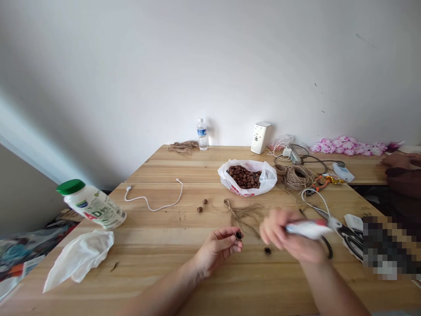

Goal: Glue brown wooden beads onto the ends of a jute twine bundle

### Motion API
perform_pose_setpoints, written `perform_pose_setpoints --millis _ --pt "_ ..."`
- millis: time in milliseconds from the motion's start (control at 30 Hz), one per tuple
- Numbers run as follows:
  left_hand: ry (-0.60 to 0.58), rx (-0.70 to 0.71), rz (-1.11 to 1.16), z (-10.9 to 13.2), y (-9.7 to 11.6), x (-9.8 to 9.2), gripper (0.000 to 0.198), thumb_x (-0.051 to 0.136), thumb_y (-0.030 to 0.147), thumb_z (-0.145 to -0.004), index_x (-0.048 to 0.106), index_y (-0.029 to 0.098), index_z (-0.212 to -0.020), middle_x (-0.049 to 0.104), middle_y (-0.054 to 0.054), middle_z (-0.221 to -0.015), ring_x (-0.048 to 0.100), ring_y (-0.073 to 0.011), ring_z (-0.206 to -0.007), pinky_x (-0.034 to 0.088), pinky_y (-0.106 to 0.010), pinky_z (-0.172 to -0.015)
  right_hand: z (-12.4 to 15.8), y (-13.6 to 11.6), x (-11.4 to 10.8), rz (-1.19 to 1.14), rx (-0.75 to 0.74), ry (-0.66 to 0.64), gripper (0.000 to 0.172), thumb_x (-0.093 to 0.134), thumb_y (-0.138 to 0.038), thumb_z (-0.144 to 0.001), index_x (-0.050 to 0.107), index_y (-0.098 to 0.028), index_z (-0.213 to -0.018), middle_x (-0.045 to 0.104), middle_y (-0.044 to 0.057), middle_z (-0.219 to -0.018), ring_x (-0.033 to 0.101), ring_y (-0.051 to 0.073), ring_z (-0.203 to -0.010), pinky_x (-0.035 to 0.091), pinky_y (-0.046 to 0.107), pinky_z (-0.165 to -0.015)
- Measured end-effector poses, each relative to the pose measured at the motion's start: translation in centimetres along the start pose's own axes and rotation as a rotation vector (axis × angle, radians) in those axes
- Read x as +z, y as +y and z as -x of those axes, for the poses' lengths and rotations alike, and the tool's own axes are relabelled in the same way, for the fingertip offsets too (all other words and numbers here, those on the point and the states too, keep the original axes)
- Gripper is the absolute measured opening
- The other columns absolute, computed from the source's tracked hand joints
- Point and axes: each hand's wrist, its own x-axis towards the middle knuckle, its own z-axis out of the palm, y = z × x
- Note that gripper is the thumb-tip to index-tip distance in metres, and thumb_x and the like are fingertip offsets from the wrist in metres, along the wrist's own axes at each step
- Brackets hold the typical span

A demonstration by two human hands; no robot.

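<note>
My left hand (219,251) pinches a dark hollow nut shell (238,235) between thumb and fingers, its opening facing up. To its right, my right hand (294,235) is closed around a white handheld tool (309,229) with a red part. Motion blurs this tool, and I cannot make out its exact kind. On the table between and below the hands lies another dark nut shell (267,251). Just beyond the hands is a looped bundle of twine (235,213) with frayed strands. Two brown nuts (200,210) rest farther left.
A white plastic bag (223,181) of brown nuts stands beyond the hands, beside a twine roll (299,176). Scissors (350,239) and cables lie right. A white bottle (95,206), crumpled bag (80,256) and white cable (154,208) are left. Another person's hand (399,160) shows far right.
</note>
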Motion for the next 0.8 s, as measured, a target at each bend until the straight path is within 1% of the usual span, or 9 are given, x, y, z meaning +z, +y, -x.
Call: perform_pose_setpoints --millis 33,100,167,233,367,467,567,667,800 --pt "-0.002 -0.003 -0.002 0.0 0.0 0.0 0.023 0.071 0.012 -0.068 0.068 0.009 -0.091 0.068 -0.009 -0.084 0.064 -0.0148 -0.071 0.049 -0.026 -0.07 -0.7 0.8 0.2 -0.047 -0.029 0.002 0.022 0.068 -0.038 -0.073 0.06 -0.021 -0.086 0.051 -0.002 -0.064 0.045 0.011 -0.052 0.042 0.032 -0.058" --pt "-0.005 -0.007 -0.002 0.1 -0.1 0.0 0.023 0.071 0.012 -0.068 0.068 0.01 -0.091 0.068 -0.009 -0.084 0.064 -0.0148 -0.071 0.049 -0.026 -0.07 -2.1 2.7 0.6 -0.138 -0.043 0.055 0.023 0.064 -0.039 -0.075 0.059 -0.022 -0.089 0.046 -0.003 -0.06 0.041 0.011 -0.051 0.038 0.032 -0.058" --pt "-0.009 -0.011 0.0 0.2 -0.2 -0.1 0.023 0.071 0.012 -0.068 0.068 0.01 -0.091 0.068 -0.009 -0.086 0.064 -0.0148 -0.072 0.049 -0.026 -0.07 -3.2 4.2 0.8 -0.163 -0.042 0.13 0.019 0.063 -0.036 -0.077 0.059 -0.022 -0.089 0.044 -0.004 -0.058 0.044 0.012 -0.056 0.039 0.034 -0.065" --pt "-0.008 -0.016 0.001 0.2 -0.3 -0.1 0.023 0.07 0.012 -0.069 0.068 0.01 -0.092 0.068 -0.009 -0.087 0.064 -0.0147 -0.073 0.05 -0.026 -0.07 -3.6 5.1 0.7 -0.164 -0.045 0.184 0.016 0.064 -0.033 -0.077 0.059 -0.021 -0.087 0.042 -0.004 -0.059 0.045 0.013 -0.059 0.038 0.035 -0.069" --pt "0.023 -0.021 0.012 0.2 -0.4 0.0 0.023 0.072 0.013 -0.067 0.068 0.009 -0.09 0.068 -0.009 -0.084 0.065 -0.0144 -0.072 0.05 -0.026 -0.07 -3.6 5.4 0.5 -0.201 -0.024 0.234 0.019 0.066 -0.031 -0.075 0.057 -0.023 -0.089 0.04 -0.005 -0.06 0.036 0.01 -0.051 0.036 0.029 -0.059" --pt "0.037 -0.022 0.02 0.2 -0.4 0.1 0.024 0.073 0.013 -0.066 0.068 0.009 -0.089 0.068 -0.009 -0.084 0.065 -0.0149 -0.072 0.051 -0.026 -0.071 -3.6 5.6 0.6 -0.247 -0.032 0.238 0.014 0.06 -0.034 -0.08 0.054 -0.022 -0.078 0.031 -0.007 -0.053 0.029 0.009 -0.046 0.032 0.026 -0.053" --pt "0.042 -0.029 0.019 0.2 -0.4 0.3 0.024 0.073 0.012 -0.066 0.068 0.009 -0.089 0.068 -0.008 -0.084 0.065 -0.0157 -0.073 0.051 -0.027 -0.073 -3.7 6.0 0.8 -0.305 -0.048 0.221 0.028 0.053 -0.037 -0.085 0.046 -0.02 -0.065 0.026 -0.007 -0.05 0.025 0.009 -0.044 0.029 0.025 -0.049" --pt "0.044 -0.043 0.014 0.2 -0.6 0.4 0.024 0.074 0.012 -0.065 0.067 0.009 -0.088 0.067 -0.008 -0.083 0.066 -0.0166 -0.074 0.051 -0.028 -0.073 -3.6 6.1 0.9 -0.337 -0.041 0.218 0.034 0.05 -0.037 -0.086 0.039 -0.019 -0.06 0.024 -0.007 -0.049 0.022 0.008 -0.041 0.026 0.024 -0.046" --pt "0.034 -0.063 0.009 0.2 -0.8 0.5 0.024 0.074 0.012 -0.064 0.067 0.009 -0.086 0.067 -0.008 -0.081 0.066 -0.0169 -0.072 0.051 -0.029 -0.073 -3.5 6.0 1.0 -0.312 -0.022 0.237 0.041 0.054 -0.039 -0.083 0.031 -0.018 -0.056 0.023 -0.008 -0.046 0.02 0.007 -0.039 0.024 0.023 -0.044"
